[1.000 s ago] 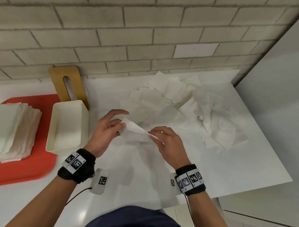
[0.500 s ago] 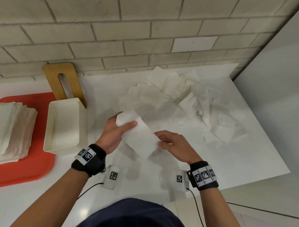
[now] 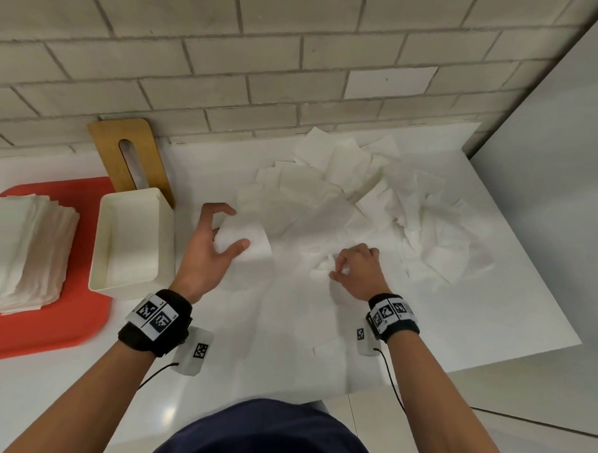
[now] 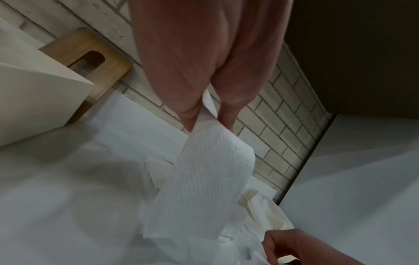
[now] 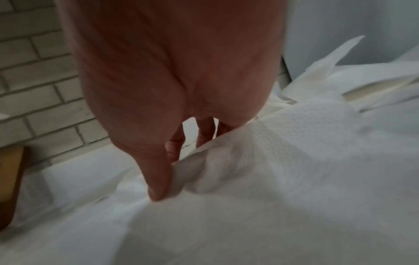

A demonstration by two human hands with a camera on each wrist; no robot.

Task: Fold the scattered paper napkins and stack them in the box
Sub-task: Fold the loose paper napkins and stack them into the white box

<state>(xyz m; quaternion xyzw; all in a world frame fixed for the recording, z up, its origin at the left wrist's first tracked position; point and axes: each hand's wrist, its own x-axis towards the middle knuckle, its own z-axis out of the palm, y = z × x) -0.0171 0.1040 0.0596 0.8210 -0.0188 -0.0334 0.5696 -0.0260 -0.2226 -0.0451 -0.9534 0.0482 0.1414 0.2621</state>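
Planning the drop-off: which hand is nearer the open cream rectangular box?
Left. The left hand, holding a folded white napkin, is just right of the box; the right hand is farther right.

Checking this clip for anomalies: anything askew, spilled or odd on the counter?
Nothing damaged or spilled. The loose napkins lie in a jumbled heap, as the task expects. The box looks empty, its wooden lid leaning against the wall. The left hand holds a folded napkin.

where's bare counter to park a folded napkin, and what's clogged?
Free: the white counter's near strip, between the right hand and the front edge, and the patch between the two wrists. The box looks empty inside. Crowded: the loose napkin pile fills the far right corner; the red tray carries a napkin stack.
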